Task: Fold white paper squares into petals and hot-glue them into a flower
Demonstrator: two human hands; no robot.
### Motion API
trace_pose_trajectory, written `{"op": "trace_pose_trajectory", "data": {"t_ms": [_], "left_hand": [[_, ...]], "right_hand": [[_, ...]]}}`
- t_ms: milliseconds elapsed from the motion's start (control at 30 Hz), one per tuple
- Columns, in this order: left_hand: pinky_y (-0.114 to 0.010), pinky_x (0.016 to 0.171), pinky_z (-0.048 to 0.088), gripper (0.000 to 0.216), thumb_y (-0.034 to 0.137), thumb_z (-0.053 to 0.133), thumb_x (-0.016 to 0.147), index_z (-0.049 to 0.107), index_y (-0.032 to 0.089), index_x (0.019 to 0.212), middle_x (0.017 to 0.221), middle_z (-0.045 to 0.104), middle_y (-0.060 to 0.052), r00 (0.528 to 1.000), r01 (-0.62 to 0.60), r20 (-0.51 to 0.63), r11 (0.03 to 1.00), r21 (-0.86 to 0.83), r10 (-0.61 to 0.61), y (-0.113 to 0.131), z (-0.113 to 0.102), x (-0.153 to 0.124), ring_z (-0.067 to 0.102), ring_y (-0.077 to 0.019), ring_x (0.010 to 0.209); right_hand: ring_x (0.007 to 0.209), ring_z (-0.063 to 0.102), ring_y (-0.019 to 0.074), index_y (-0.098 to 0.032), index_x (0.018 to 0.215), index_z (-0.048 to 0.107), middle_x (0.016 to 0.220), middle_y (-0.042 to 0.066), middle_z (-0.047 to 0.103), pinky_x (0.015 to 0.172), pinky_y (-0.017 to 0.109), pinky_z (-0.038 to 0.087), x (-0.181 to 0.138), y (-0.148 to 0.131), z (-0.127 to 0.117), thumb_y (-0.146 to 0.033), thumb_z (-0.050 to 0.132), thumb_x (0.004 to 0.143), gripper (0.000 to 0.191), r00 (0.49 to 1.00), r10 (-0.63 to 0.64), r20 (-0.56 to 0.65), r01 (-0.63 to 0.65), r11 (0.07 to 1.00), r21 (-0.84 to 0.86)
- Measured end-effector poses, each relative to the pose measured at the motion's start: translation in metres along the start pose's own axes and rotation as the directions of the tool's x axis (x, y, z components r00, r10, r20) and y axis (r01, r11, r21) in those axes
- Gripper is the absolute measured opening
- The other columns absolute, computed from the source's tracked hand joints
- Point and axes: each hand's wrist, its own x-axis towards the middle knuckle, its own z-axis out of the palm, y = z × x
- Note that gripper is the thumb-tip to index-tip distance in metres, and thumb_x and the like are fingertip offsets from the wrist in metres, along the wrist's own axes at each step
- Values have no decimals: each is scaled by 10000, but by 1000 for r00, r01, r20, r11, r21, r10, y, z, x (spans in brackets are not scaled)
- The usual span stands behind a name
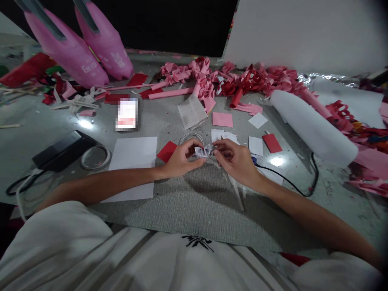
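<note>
A small folded white paper flower (202, 152) with pointed, translucent petals is held up over the middle of the table. My left hand (184, 158) pinches it from the left between thumb and fingers. At its right edge the fingertips of my right hand (235, 159) are closed on the paper. A thin brown stick-like thing shows by the right fingers; I cannot tell whether they hold it. Just behind my hands lies a clear tape roll (191, 138), partly hidden. A red paper square (166, 151) is beside my left hand, and a pale strip (237, 194) lies below my right.
White paper (133, 155) lies under my left forearm, near another tape roll (95, 157) and a black device (63, 149). A phone (126, 114) is farther back. Pink and red paper flowers (206, 76), pink bottles (106, 44) and a white paper roll (312, 127) line the back and right.
</note>
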Motion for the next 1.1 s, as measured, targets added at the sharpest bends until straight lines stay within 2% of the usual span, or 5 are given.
{"op": "trace_pose_trajectory", "data": {"t_ms": [167, 333, 733, 900, 1100], "left_hand": [[-244, 713, 527, 325, 395, 805, 859, 625, 183, 1026, 972, 649, -45, 1000, 17, 23, 998, -62, -16, 3, -2, 2, 630, -139, 843], [-249, 722, 536, 312, 380, 820, 854, 655, 178, 1024, 961, 680, -49, 998, 31, 56, 996, -84, -26, 5, -1, 1, 651, -139, 844], [-251, 718, 551, 343, 370, 845, 824, 684, 157, 1040, 947, 722, -60, 998, -34, 51, 999, 0, 34, 8, -1, -7, 673, -145, 817], [-240, 722, 540, 326, 350, 833, 842, 668, 166, 1055, 952, 696, -48, 999, -41, 29, 999, 3, 41, 5, 0, -6, 661, -136, 830], [-250, 760, 547, 376, 423, 739, 927, 574, 190, 1171, 1079, 667, -73, 991, 26, -128, 999, -38, -31, 0, 2, -4, 679, -157, 927]], "right_hand": [[547, 593, 108, -187, 1052, 681, 788, 21, 699, 480, 237, 494, 3, 3, 5, -362, 647, 936, 213, 987, 123, 102, -142, 970, 198], [678, 625, 138, -198, 980, 717, 791, 10, 701, 619, 267, 503, 2, 6, 8, -273, 657, 888, 134, 997, 38, 61, -41, 998, 38], [566, 558, 106, -208, 835, 650, 674, -34, 640, 605, 245, 460, -11, 4, 19, -144, 608, 893, 96, 968, -245, -53, 232, 956, -182], [680, 649, 133, -213, 1017, 661, 812, 5, 703, 682, 255, 525, -19, 15, 30, -155, 573, 950, 125, 954, -271, -129, 235, 941, -244], [650, 669, 116, -233, 1382, 525, 847, -9, 710, 654, 222, 565, -28, 26, 42, -191, 557, 992, 393, 931, -317, -181, 259, 923, -285]]}}
